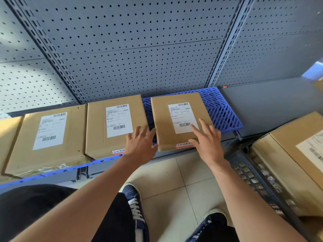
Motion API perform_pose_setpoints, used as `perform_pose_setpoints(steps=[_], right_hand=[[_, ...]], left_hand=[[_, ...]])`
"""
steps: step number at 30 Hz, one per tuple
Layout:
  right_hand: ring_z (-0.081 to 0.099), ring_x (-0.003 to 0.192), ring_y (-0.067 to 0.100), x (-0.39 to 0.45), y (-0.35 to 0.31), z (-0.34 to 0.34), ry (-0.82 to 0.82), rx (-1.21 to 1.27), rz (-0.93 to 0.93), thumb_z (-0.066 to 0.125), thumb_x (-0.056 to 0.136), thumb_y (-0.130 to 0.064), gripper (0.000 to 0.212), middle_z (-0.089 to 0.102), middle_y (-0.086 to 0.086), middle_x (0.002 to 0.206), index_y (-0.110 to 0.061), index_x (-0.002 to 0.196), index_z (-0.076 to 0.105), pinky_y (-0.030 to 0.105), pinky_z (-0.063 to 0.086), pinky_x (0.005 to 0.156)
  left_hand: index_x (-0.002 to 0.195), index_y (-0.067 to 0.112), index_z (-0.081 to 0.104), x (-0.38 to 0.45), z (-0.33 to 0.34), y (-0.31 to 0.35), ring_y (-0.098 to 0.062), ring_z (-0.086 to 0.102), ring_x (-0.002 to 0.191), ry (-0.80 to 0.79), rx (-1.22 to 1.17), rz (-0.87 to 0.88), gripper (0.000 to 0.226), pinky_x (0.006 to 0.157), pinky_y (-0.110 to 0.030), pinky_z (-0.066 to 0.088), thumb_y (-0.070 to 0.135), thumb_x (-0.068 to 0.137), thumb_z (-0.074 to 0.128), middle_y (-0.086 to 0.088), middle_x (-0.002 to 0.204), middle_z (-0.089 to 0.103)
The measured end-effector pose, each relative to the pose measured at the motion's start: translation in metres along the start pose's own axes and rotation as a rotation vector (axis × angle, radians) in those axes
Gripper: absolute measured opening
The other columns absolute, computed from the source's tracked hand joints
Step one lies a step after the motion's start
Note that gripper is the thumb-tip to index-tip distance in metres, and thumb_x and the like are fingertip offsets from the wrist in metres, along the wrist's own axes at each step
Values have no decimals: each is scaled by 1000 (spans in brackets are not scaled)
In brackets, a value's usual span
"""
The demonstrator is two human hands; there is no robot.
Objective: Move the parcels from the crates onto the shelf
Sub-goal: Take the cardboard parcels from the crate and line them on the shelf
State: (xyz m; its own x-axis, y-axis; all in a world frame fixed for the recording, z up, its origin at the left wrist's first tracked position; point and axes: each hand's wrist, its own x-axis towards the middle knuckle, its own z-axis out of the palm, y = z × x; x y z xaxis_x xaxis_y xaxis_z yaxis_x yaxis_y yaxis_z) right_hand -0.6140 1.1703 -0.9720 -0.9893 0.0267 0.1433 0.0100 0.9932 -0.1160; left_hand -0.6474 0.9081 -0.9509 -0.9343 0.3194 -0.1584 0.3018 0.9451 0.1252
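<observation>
a low grey shelf (258, 109) backed by pegboard (139, 41) carries a blue slatted mat (223, 112); beige floor tiles (174, 172) lie below. three labelled parcels sit flat in a row on the mat: left parcel (47, 140), middle parcel (104, 130), right parcel (174, 119). the left hand (139, 145) hangs with fingers spread over the gap between middle and right parcels, holding nothing. the right hand (208, 140) rests flat, fingers straight, on the right parcel. at the right, a dark crate (253, 175) holds more boxed parcels (286, 145).
</observation>
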Motion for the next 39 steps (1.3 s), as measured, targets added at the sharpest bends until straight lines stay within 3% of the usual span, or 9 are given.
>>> perform_pose_setpoints(steps=[3,7,14,19,22,27,36,39], right_hand=[[47,126,30,2,-17,0,-28,-38,-104,73,89,-46,61,42,7,153,-26,143,54,52,41,96],[42,132,29,-4,-36,13,-120,-70,-99,59,93,-60,63,37,7,155,-30,146,43,51,41,94],[30,141,34,12,-53,19,-195,-97,-64,49,98,-59,64,28,13,160,-25,150,36,57,34,107],[20,148,34,22,-63,21,-228,-18,-47,49,101,-52,60,21,13,163,-25,153,35,63,25,115],[6,154,32,26,-67,24,-244,46,-52,48,105,-37,54,18,11,166,-24,156,33,66,15,119],[0,157,27,31,-65,27,-256,165,-22,49,106,-21,54,15,11,169,-25,158,33,67,1,121],[-9,156,31,29,-69,20,-318,41,-55,43,107,-25,60,0,13,169,-23,161,15,67,1,120],[-2,156,32,33,-75,11,-345,76,-39,44,106,-21,55,8,13,168,-21,157,24,66,10,120]], left_hand=[[155,32,23,-2,3,-11,-33,15,149,-20,37,-86,68,111,-58,31,54,95,49,-2,163,18],[156,39,18,-8,9,-23,-34,17,148,-44,107,-83,71,105,-62,33,55,94,50,-3,163,15],[152,42,23,-7,10,-26,-30,16,145,-61,101,-74,68,97,-66,41,49,93,55,0,159,15],[151,41,23,-6,8,-27,-30,16,144,-67,108,-65,66,96,-65,42,45,94,55,-1,158,15],[150,40,26,-7,7,-26,-30,17,143,-57,106,-65,66,95,-65,43,43,93,57,-1,157,17],[149,39,29,-6,7,-27,-31,18,143,-63,89,-61,64,95,-68,42,38,91,58,-1,157,17],[147,39,36,-2,2,-22,-30,17,143,-95,11,-99,57,99,-70,38,41,93,55,0,157,21],[146,39,41,4,-7,-18,-29,23,142,-106,-85,-158,53,104,-64,37,45,95,53,1,155,30]])
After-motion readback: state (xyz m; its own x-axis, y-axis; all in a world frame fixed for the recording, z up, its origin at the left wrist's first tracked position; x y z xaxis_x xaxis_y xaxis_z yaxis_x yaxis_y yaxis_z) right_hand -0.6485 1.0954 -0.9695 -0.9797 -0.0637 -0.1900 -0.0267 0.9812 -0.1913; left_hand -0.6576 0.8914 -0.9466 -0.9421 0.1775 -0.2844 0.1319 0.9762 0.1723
